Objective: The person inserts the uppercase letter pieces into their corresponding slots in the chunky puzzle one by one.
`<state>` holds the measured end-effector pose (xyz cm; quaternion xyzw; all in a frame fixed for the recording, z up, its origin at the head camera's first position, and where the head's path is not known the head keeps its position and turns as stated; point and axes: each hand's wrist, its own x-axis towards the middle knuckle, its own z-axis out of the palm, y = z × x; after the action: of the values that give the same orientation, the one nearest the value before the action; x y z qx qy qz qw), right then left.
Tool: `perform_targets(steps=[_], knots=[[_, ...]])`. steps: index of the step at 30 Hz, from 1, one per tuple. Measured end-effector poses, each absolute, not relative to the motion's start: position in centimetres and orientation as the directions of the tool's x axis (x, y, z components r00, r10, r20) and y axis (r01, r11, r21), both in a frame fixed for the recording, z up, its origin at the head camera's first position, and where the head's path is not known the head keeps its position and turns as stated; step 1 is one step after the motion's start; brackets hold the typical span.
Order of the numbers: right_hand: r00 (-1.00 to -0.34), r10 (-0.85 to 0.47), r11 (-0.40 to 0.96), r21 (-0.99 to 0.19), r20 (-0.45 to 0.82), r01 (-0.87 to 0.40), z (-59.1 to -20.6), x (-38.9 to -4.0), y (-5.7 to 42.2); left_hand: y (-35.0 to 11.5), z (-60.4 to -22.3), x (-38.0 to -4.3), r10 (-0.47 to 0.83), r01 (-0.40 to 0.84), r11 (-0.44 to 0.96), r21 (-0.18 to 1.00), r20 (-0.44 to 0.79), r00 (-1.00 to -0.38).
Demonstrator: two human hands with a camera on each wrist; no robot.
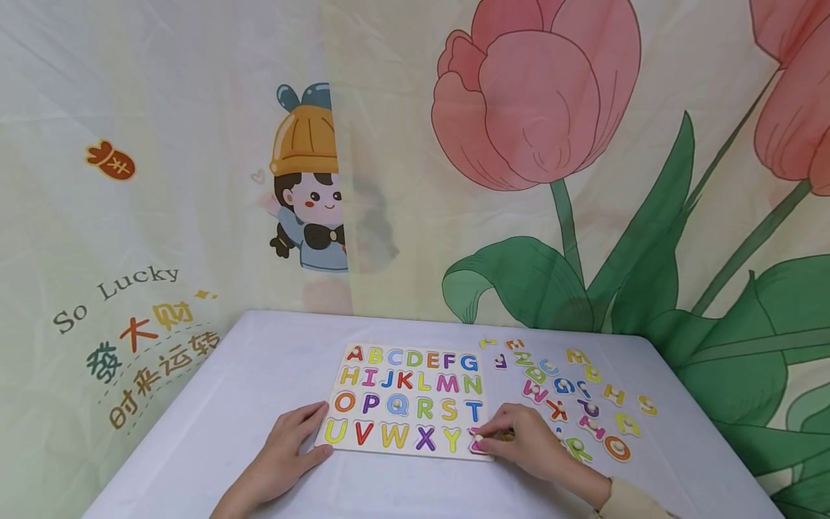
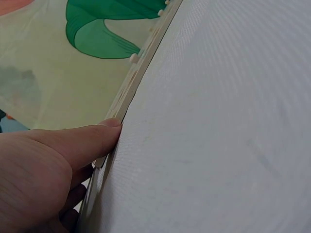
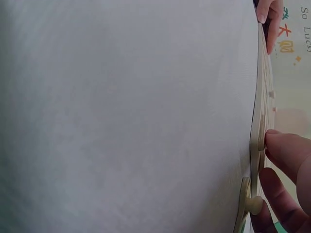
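1. At the board's near right corner, right after the Y, a pinkish Z piece is pinched by the right hand, thumb and fingertips brought in around the pale knob.
2. Relation that probably matters most: how that Z is lined up with its spot in the corner. Pretty much right above or in it, as far as can be seen. Whether it's fully seated can't be told, and its long axis is mostly hidden by the fingers.
3. As for the board itself, its long side is laid left to right across the table, so the two hands are kept well apart at opposite ends.
4. Nothing is clamped by the left hand, fwiw. The near left corner is just touched, thumb at the front and fingertips along the side edge.
5. Off to the right, the loose letters are scattered flat on the cloth, with an R piece and an O piece close by the right forearm. Clearly the right hand is nearer to all of those.
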<state>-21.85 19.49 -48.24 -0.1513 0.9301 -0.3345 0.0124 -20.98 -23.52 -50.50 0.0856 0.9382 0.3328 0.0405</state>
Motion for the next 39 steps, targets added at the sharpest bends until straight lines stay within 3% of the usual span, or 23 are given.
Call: perform_targets(steps=[16, 25, 32, 39], knots=[[-0.942, -0.316, 0.746, -0.584, 0.111, -0.319, -48.5, -21.9, 19.3, -23.6, -50.6, -21.0, 0.19, 0.143, 0.769, 0.623, -0.008, -0.982], [-0.912, -0.394, 0.694, -0.612, 0.119, -0.38, -47.6, -22.5, 20.3, -23.7, -50.8, -21.0, 0.181, 0.13, 0.77, 0.625, -0.019, -0.983], [-0.931, -0.344, 0.736, -0.579, 0.125, -0.35, -45.3, -23.6, 22.5, -23.7, -50.8, -21.1, 0.186, 0.139, 0.77, 0.623, -0.01, -0.983], [-0.902, -0.393, 0.727, -0.541, 0.179, -0.424, -44.1, -25.8, 26.7, -23.6, -51.0, -21.3, 0.183, 0.133, 0.776, 0.617, -0.019, -0.983]])
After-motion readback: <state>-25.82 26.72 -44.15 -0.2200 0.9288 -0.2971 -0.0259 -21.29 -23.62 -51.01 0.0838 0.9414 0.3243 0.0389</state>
